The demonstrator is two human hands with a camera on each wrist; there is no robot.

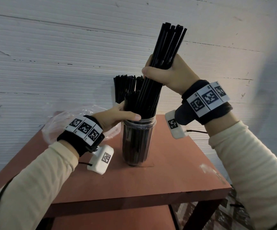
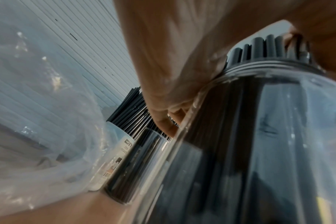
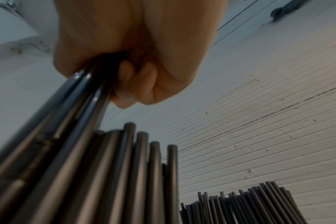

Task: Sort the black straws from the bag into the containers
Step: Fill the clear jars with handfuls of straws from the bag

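So my right hand (image 1: pixel 165 75) is fisted around a bunch of straws (image 1: pixel 161 63), tilted with their low ends already in the jar (image 1: pixel 138 140) right below, whose neck my left hand (image 1: pixel 116 116) grips.

Storeroom-like corner: scuffed white ribbed wall (image 1: pixel 51 55), worn red table (image 1: pixel 167 171).

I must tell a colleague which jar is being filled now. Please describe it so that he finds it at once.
On the red table, the clear jar stands nearest the front edge, packed with black straws. Unlike the jars behind it, the left hand grips its rim, and the right hand holds a straw bundle tilted into it.
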